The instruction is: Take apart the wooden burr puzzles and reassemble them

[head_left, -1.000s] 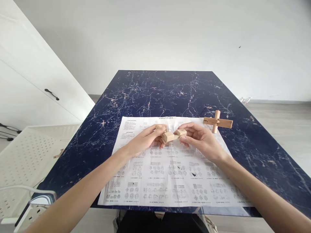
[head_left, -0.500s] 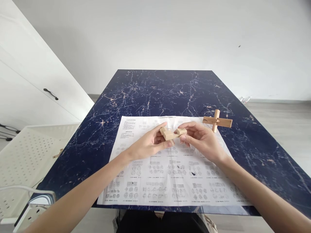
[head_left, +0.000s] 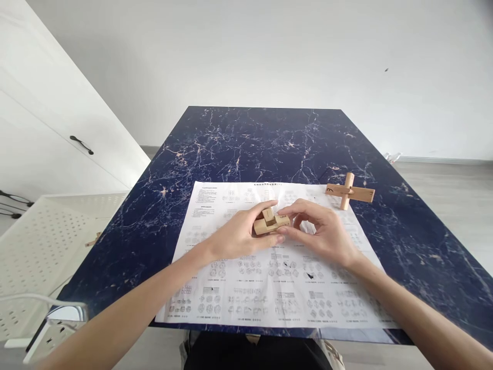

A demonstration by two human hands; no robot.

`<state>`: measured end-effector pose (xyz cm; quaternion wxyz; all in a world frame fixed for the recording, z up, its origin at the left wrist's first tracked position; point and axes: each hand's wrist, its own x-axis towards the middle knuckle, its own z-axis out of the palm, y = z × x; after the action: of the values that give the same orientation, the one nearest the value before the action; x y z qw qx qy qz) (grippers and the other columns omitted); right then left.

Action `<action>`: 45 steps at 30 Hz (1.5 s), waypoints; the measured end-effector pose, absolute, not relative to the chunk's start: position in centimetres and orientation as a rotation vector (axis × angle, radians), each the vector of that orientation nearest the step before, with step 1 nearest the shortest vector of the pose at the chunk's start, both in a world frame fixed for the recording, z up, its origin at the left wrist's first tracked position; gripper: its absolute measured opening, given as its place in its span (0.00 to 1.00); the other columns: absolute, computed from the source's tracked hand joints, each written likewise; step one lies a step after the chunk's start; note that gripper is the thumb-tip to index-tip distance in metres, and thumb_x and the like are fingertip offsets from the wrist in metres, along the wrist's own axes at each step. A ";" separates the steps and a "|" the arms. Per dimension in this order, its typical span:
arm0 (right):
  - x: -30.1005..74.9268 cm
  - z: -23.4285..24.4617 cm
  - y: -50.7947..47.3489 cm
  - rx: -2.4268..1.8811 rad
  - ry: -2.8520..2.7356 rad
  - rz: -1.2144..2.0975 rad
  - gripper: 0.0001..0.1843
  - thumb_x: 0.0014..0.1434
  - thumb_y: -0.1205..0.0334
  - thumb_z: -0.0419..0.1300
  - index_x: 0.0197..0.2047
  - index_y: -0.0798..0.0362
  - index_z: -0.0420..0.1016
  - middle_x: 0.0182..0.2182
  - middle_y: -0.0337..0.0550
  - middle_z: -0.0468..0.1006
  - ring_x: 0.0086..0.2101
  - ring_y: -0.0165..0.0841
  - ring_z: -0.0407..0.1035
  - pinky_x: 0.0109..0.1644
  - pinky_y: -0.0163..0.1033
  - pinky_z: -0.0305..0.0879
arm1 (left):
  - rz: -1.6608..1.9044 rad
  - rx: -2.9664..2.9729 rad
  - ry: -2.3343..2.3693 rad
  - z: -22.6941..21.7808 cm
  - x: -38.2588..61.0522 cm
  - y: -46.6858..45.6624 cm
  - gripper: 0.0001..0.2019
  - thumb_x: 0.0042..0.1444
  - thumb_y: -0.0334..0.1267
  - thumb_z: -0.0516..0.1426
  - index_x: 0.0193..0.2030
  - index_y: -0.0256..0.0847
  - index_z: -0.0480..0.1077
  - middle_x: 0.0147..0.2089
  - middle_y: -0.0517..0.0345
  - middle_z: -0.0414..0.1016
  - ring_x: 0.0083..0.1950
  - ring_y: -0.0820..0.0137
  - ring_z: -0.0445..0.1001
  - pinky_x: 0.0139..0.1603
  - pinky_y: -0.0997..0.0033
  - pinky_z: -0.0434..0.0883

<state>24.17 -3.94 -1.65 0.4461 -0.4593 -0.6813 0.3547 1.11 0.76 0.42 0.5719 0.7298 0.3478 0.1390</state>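
Light wooden puzzle pieces (head_left: 265,225), notched blocks set crosswise against each other, are over the middle of the printed sheet (head_left: 215,303). My left hand (head_left: 241,231) is closed round their left side, thumb along the near edge and a finger behind. My right hand (head_left: 318,228) pinches the right end between thumb and fingertips, its fingers curved. Dark marks show on the right-hand block. Beyond my right hand, a darker wooden cross of interlocked pieces (head_left: 348,192) stands at the sheet's upper right corner.
The dark blue marbled table (head_left: 246,144) reaches away towards a pale wall. On the left are a white perforated basket (head_left: 50,231), a power strip (head_left: 54,339) with a white cable, and a white cabinet (head_left: 50,103). Small torn holes mark the sheet.
The blocks have come together: the right-hand block, earlier projecting to the right, now lies close against the others. Both hands have turned them and moved slightly nearer my body.
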 end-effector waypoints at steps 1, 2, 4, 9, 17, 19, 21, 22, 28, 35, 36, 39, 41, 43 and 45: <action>24.1 -1.7 -3.9 -1.151 -1.685 0.879 0.12 0.65 0.52 0.73 0.50 0.45 0.86 0.39 0.45 0.84 0.33 0.37 0.74 0.36 0.45 0.75 | 0.338 1.714 0.799 0.4 1.2 0.7 0.41 0.66 0.54 0.66 0.80 0.47 0.55 0.53 0.49 0.82 0.50 0.56 0.82 0.49 0.57 0.76; 24.1 -1.7 -3.9 -1.166 -1.678 0.880 0.12 0.65 0.52 0.73 0.50 0.45 0.86 0.38 0.45 0.84 0.33 0.37 0.74 0.36 0.45 0.75 | 0.351 1.718 0.778 0.3 1.2 0.7 0.39 0.66 0.53 0.66 0.78 0.47 0.57 0.54 0.49 0.82 0.49 0.57 0.82 0.47 0.58 0.75; 24.2 -1.7 -3.9 -1.194 -1.662 0.884 0.12 0.65 0.52 0.73 0.49 0.46 0.86 0.39 0.46 0.84 0.33 0.37 0.74 0.35 0.45 0.75 | 0.373 1.727 0.735 0.3 1.3 0.6 0.34 0.66 0.52 0.65 0.74 0.47 0.62 0.51 0.50 0.80 0.44 0.60 0.80 0.42 0.62 0.74; 24.4 -1.7 -3.7 -1.241 -1.661 0.948 0.12 0.65 0.52 0.72 0.49 0.47 0.85 0.37 0.45 0.84 0.31 0.35 0.73 0.34 0.43 0.72 | 0.415 1.730 0.690 0.3 1.5 0.4 0.27 0.66 0.49 0.66 0.67 0.45 0.67 0.44 0.55 0.77 0.37 0.67 0.75 0.38 0.65 0.72; 24.9 -1.8 -3.4 -1.276 -1.674 1.078 0.16 0.68 0.46 0.70 0.49 0.48 0.83 0.34 0.43 0.82 0.31 0.35 0.71 0.36 0.43 0.69 | 0.430 1.741 0.654 0.0 1.4 0.6 0.27 0.66 0.49 0.66 0.67 0.47 0.65 0.42 0.56 0.76 0.36 0.67 0.73 0.37 0.64 0.72; 24.9 -1.9 -3.4 -1.276 -1.675 1.096 0.16 0.68 0.45 0.69 0.50 0.48 0.83 0.34 0.43 0.81 0.31 0.34 0.71 0.36 0.43 0.68 | 0.423 1.745 0.640 -0.1 1.4 0.6 0.27 0.67 0.49 0.65 0.68 0.47 0.65 0.42 0.56 0.75 0.36 0.67 0.73 0.37 0.65 0.72; 24.9 -1.8 -3.4 -1.271 -1.675 1.110 0.17 0.68 0.45 0.69 0.50 0.49 0.83 0.32 0.42 0.80 0.30 0.34 0.69 0.35 0.42 0.67 | 0.419 1.749 0.634 0.0 1.4 0.6 0.27 0.67 0.49 0.65 0.68 0.47 0.65 0.42 0.56 0.75 0.36 0.67 0.73 0.38 0.65 0.72; 24.9 -1.8 -3.4 -1.269 -1.675 1.115 0.17 0.68 0.45 0.69 0.49 0.49 0.83 0.31 0.41 0.79 0.29 0.33 0.68 0.33 0.42 0.66 | 0.418 1.751 0.633 0.0 1.4 0.6 0.27 0.68 0.49 0.65 0.68 0.47 0.65 0.42 0.56 0.75 0.36 0.67 0.73 0.37 0.64 0.72; 24.7 -1.6 -3.4 -1.271 -1.669 1.128 0.18 0.68 0.44 0.69 0.48 0.50 0.83 0.29 0.40 0.77 0.27 0.32 0.66 0.31 0.41 0.64 | 0.407 1.749 0.659 0.0 1.4 0.6 0.28 0.67 0.49 0.65 0.69 0.47 0.65 0.42 0.56 0.76 0.36 0.66 0.74 0.37 0.64 0.72; 24.8 -1.4 -3.2 -1.268 -1.560 1.228 0.23 0.70 0.37 0.65 0.45 0.50 0.79 0.28 0.39 0.77 0.28 0.33 0.71 0.32 0.41 0.66 | 0.445 1.597 0.780 0.4 1.7 0.5 0.40 0.58 0.54 0.73 0.72 0.49 0.61 0.55 0.49 0.79 0.55 0.55 0.80 0.52 0.56 0.77; 24.8 -1.4 -3.2 -1.266 -1.550 1.222 0.23 0.69 0.37 0.66 0.45 0.50 0.79 0.28 0.39 0.77 0.28 0.33 0.71 0.32 0.41 0.67 | 0.454 1.595 0.780 0.4 1.7 0.5 0.40 0.57 0.54 0.73 0.71 0.48 0.62 0.56 0.48 0.79 0.54 0.56 0.80 0.52 0.56 0.77; 24.7 -1.7 -3.3 -1.255 -1.542 1.197 0.22 0.70 0.38 0.66 0.45 0.50 0.78 0.29 0.39 0.78 0.28 0.32 0.72 0.32 0.40 0.67 | 0.484 1.552 0.766 0.5 1.8 0.5 0.35 0.60 0.53 0.72 0.68 0.46 0.65 0.55 0.49 0.79 0.53 0.58 0.81 0.55 0.55 0.77; 24.6 -1.8 -3.3 -1.243 -1.556 1.174 0.21 0.71 0.39 0.65 0.44 0.50 0.78 0.29 0.39 0.78 0.28 0.32 0.71 0.32 0.40 0.66 | 0.495 1.499 0.749 0.5 1.8 0.5 0.32 0.60 0.52 0.72 0.66 0.46 0.68 0.53 0.51 0.79 0.52 0.60 0.81 0.55 0.55 0.78; 24.6 -1.8 -3.3 -1.232 -1.566 1.170 0.21 0.71 0.40 0.65 0.43 0.50 0.77 0.27 0.38 0.77 0.27 0.32 0.71 0.31 0.39 0.64 | 0.505 1.439 0.720 0.4 1.8 0.6 0.31 0.59 0.50 0.73 0.63 0.44 0.69 0.52 0.51 0.79 0.52 0.60 0.81 0.55 0.56 0.78; 24.7 -1.8 -3.3 -1.229 -1.571 1.185 0.21 0.71 0.39 0.65 0.42 0.50 0.76 0.27 0.38 0.77 0.27 0.31 0.70 0.31 0.39 0.63 | 0.513 1.379 0.688 0.2 1.8 0.6 0.29 0.59 0.49 0.73 0.61 0.43 0.70 0.53 0.50 0.79 0.52 0.60 0.82 0.55 0.56 0.78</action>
<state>24.70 -3.35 -1.83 0.3993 -0.4855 -0.6208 0.4684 1.83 0.61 0.20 0.6879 0.6161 0.3076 0.2292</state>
